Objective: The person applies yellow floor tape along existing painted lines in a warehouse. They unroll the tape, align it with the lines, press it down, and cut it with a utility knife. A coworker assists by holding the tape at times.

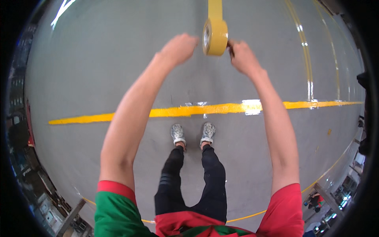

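Note:
A wide roll of yellow adhesive tape (217, 37) hangs upright between my two hands, above the floor. Its unrolled strip (215, 8) runs away from me to the top edge. Just left of the roll, a small gap apart from it, my left hand (180, 48) is closed; whatever its fingers may hold is hidden. My right hand (243, 58) is closed at the roll's right side, with a small dark thing (230, 49) at its fingers. That dark thing is too small and blurred to name.
A yellow painted line (213, 109) crosses the grey floor (118, 51) just ahead of my shoes (207, 132). Shiny tape strips (304, 43) run lengthwise on the right. Another person (315, 201) is far off at the lower right. Assorted equipment lines both sides.

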Demonstrator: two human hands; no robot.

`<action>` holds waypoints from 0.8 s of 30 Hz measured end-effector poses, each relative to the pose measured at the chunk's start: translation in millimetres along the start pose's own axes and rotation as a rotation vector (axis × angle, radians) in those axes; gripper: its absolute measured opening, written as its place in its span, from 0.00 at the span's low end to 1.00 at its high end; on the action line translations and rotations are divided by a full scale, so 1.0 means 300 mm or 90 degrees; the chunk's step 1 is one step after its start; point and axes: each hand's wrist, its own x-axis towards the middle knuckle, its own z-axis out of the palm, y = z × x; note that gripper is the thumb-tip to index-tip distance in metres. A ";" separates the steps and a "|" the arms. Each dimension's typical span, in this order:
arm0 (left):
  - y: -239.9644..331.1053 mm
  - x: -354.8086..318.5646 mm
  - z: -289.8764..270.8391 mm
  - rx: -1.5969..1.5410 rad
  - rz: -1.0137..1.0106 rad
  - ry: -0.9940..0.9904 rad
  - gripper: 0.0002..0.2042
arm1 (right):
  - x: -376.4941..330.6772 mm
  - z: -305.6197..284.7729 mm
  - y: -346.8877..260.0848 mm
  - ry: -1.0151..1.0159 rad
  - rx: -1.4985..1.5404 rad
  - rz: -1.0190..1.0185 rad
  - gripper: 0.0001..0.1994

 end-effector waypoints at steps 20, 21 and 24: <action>-0.473 0.174 1.291 0.089 0.019 0.054 0.12 | 0.158 1.212 0.539 -0.042 -0.112 -0.027 0.17; -0.469 0.176 1.279 0.079 0.014 0.090 0.12 | 0.155 1.202 0.529 0.012 -0.104 -0.050 0.17; -0.443 0.170 1.237 0.070 0.011 0.151 0.12 | 0.142 1.162 0.496 0.106 -0.112 -0.093 0.17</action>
